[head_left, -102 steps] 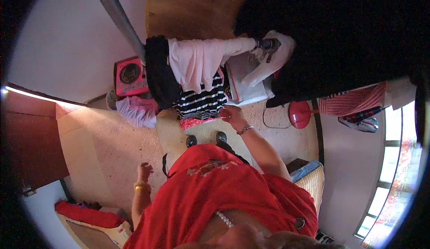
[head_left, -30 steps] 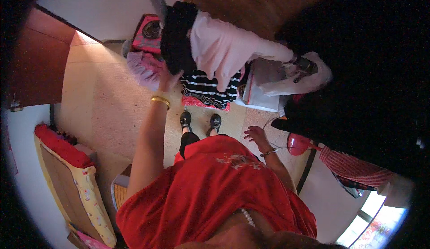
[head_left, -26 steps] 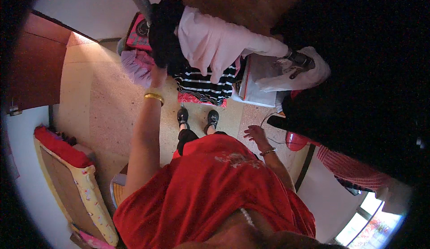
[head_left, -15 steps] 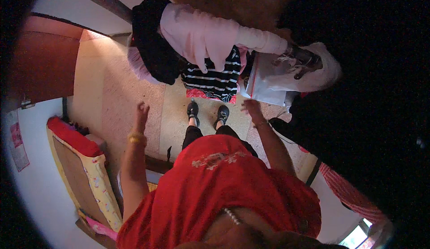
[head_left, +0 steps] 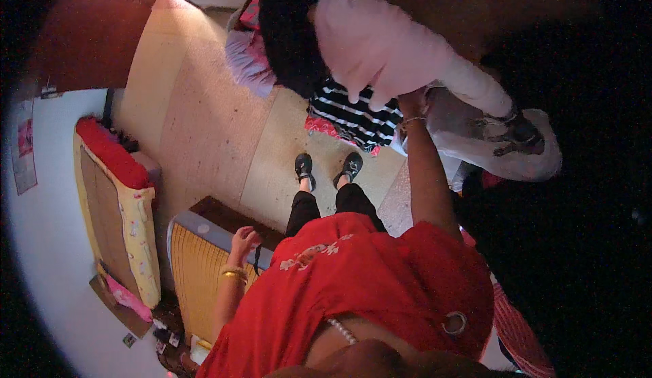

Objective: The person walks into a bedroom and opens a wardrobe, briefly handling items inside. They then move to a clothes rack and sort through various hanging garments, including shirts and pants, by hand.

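No words, labels, numbers or signs can be read here. Marks that might be print show in 3 places, all too small or blurred to make out: a pale design (head_left: 314, 252) across the front of the wearer's red top (head_left: 367, 286), a narrow sheet (head_left: 26, 140) with a pink patch on the pale wall (head_left: 68, 123) at far left, and a tiny dark square (head_left: 129, 340) at lower left.
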`<state>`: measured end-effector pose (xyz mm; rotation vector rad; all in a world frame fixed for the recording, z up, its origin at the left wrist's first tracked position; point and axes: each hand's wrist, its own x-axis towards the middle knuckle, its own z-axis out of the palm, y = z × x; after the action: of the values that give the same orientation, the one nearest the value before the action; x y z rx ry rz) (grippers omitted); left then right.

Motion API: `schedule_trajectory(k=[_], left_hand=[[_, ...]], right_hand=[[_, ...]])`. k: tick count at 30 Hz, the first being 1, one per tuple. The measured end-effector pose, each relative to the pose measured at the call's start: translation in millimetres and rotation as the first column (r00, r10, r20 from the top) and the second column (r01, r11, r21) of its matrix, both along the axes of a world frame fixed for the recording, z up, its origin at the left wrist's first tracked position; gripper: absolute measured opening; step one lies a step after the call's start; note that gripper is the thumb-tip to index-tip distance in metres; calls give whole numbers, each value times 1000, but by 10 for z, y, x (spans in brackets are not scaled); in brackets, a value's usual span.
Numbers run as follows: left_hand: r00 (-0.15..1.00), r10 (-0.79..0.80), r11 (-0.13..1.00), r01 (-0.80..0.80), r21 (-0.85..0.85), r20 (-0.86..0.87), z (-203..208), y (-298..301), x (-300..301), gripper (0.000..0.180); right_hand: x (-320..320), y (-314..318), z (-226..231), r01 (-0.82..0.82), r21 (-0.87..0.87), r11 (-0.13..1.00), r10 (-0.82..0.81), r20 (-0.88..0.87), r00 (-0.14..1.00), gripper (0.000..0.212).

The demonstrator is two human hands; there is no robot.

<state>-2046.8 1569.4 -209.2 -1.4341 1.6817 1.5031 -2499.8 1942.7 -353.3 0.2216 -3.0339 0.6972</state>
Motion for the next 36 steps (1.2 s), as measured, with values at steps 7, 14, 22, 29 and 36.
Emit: schedule_trajectory(k=[7, 14, 22, 29, 36], left_hand=[[971, -123, 992, 126, -2, -205, -332, -246, -368, 25], [347, -681, 719, 485, -498, -645, 534, 200, -1540, 64], [-349, -722, 73, 820, -567, -598, 906, 346, -1542, 54], [-302, -811, -101, 916, -388, -501, 841, -13, -1303, 41], [-59, -881, 196, 858, -476, -469, 726, -464, -1289, 26]], right_hand=[[1086, -60, 755, 199, -614, 763, -69, 230, 971, 29], [2415, -842, 2323, 276, -813, 513, 531, 553, 642, 29], [2894, -1157, 3473, 190, -918, 349, 612, 376, 695, 31], [3258, -924, 3842, 200, -975, -101, 140, 185, 973, 34], [3324, -381, 3475, 313, -795, 520, -155, 272, 950, 36]])
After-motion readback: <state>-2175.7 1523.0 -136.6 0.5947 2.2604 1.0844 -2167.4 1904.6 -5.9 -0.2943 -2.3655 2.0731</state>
